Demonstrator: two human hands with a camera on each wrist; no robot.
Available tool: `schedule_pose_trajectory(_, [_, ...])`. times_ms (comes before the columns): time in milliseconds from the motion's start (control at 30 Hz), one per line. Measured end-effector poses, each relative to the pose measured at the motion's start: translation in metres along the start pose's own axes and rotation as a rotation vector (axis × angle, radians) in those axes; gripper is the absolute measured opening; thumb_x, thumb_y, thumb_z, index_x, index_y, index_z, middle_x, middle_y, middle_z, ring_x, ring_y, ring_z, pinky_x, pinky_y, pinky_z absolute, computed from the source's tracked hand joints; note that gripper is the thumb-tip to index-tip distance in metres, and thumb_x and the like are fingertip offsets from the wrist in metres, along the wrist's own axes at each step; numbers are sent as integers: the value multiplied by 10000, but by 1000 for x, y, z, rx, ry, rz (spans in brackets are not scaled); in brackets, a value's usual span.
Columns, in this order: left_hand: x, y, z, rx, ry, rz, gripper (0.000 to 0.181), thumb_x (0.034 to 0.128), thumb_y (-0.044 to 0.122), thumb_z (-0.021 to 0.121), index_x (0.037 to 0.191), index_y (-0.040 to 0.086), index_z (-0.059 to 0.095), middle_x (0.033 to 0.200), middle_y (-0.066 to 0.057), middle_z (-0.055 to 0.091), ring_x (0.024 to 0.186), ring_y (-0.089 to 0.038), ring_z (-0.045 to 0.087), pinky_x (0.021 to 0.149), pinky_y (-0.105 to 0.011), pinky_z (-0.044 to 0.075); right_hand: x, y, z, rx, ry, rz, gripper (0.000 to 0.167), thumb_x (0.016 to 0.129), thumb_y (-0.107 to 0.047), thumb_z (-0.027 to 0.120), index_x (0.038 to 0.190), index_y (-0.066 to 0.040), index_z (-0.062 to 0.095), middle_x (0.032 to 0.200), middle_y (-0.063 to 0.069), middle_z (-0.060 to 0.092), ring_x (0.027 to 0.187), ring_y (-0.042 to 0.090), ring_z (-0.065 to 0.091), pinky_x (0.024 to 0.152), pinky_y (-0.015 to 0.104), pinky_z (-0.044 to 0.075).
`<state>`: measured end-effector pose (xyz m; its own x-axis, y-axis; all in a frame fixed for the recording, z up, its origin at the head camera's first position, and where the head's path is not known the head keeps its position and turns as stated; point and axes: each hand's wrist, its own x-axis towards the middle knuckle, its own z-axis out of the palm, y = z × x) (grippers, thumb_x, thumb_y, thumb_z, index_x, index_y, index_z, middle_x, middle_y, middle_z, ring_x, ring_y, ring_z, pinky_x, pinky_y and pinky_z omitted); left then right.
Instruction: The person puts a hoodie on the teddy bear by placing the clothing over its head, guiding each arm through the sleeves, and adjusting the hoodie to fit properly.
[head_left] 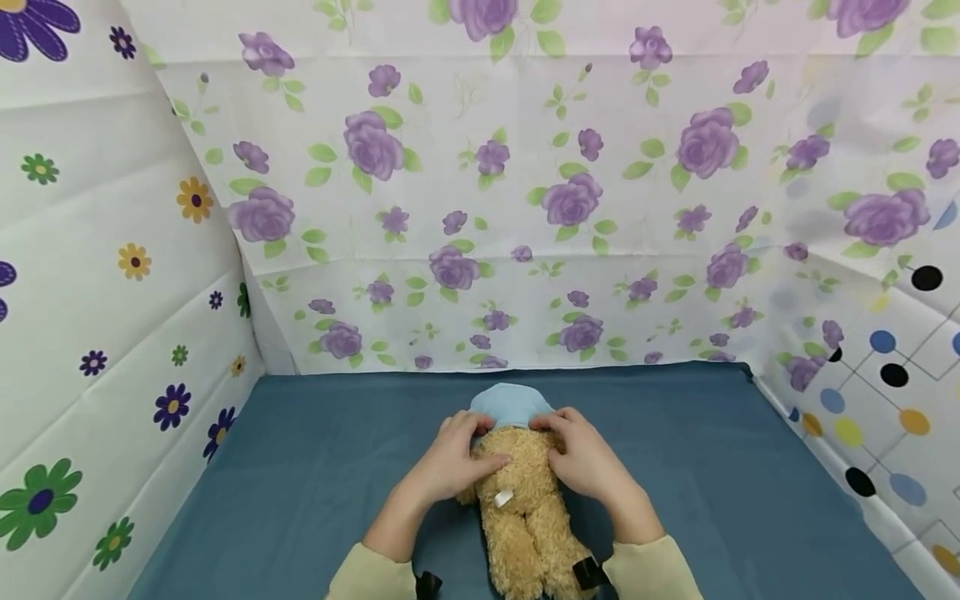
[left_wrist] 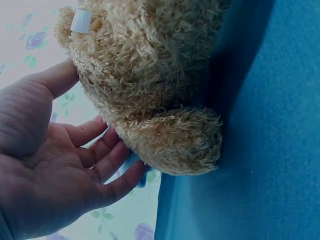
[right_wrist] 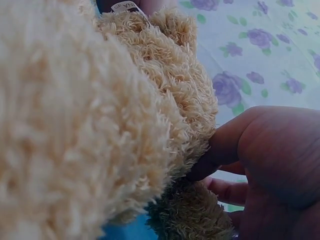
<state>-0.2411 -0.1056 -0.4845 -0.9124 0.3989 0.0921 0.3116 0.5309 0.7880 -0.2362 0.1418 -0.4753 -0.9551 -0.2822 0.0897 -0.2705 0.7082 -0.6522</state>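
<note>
A curly tan teddy bear (head_left: 525, 517) lies on the blue-covered table, legs toward me, its face not visible. At its far end is a light blue cap (head_left: 512, 404) over the head. My left hand (head_left: 453, 458) holds the bear's left side, fingers at the cap's edge and thumb on the plush. Opposite it, my right hand (head_left: 588, 458) grips the other side, index finger along the cap's edge. In the left wrist view, curved fingers (left_wrist: 107, 150) touch the fur beside an arm or leg. The right wrist view shows the thumb (right_wrist: 220, 150) pressed into the fur.
The blue tablecloth (head_left: 337, 467) extends on both sides of the bear. A purple-flowered curtain (head_left: 465, 208) stands behind, with patterned sheets (head_left: 885, 400) at the sides. A small white tag (head_left: 503, 498) sticks out of the plush. Black straps (head_left: 588, 573) sit by the cuffs.
</note>
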Motion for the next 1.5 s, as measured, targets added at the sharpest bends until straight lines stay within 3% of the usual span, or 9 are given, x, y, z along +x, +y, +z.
schedule_pose_trajectory(300, [3,1,14,100,25,37,366,972,402,822,1118,115,648,1089,-13,535,1008,-226,417,844,-423,420,-2,6,-2,-49,-20,-54,404,957,100,646,1282,-127,723,1183,35,599,966,192,593,811,424,506])
schedule_pose_trajectory(567, [-1,1,18,178,44,31,349,965,441,817,893,174,604,955,33,484,934,-207,401,767,-361,389,-1,4,2,-76,-65,-48,361,911,98,692,1159,-157,753,1040,9,571,815,164,510,723,400,455])
schedule_pose_trajectory(800, [-2,2,7,109,55,47,277,973,363,823,913,157,649,896,18,577,844,-208,471,766,-377,407,-2,2,2,-49,-90,-98,462,941,81,650,1336,-148,717,1181,35,601,916,173,551,738,399,447])
schedule_pose_trajectory(867, [-1,3,1,69,11,49,281,982,392,811,1024,138,698,967,6,638,895,-225,533,803,-401,450,-3,2,-3,-23,-120,-110,491,969,55,621,1419,-135,673,1257,62,594,993,201,561,763,421,444])
schedule_pose_trajectory(933, [-1,3,-6,36,-62,40,411,970,433,815,1199,108,712,1132,-20,680,1036,-264,590,881,-454,498,-3,1,-7,6,-168,-110,484,1011,-13,603,1481,-128,626,1316,82,575,1078,242,559,811,455,449])
schedule_pose_trajectory(1000, [-4,4,-12,28,-132,18,618,926,475,849,1374,94,659,1326,-41,652,1236,-306,562,987,-513,500,-3,0,-11,40,-220,-96,465,1044,-141,628,1508,-136,600,1376,89,546,1173,285,545,874,503,460])
schedule_pose_trajectory(1100, [-5,6,-16,48,-193,14,815,853,488,911,1478,73,593,1442,-70,609,1349,-343,506,1051,-550,476,-2,1,-14,76,-267,-77,525,1043,-345,686,1522,-156,583,1426,90,512,1264,330,514,955,567,462])
schedule_pose_trajectory(1233, [-2,8,-10,96,-166,24,763,817,491,937,1406,102,650,1343,-27,657,1264,-305,529,997,-511,492,-2,2,-16,83,-255,-69,552,994,-403,756,1462,-139,627,1406,94,524,1220,310,541,943,546,484])
schedule_pose_trajectory(1500, [-1,11,3,152,-84,-5,383,815,438,949,1023,210,722,994,79,642,955,-207,531,843,-453,436,-3,1,-7,28,-185,-70,278,931,-254,787,1182,-160,714,1153,52,544,908,224,497,767,443,439])
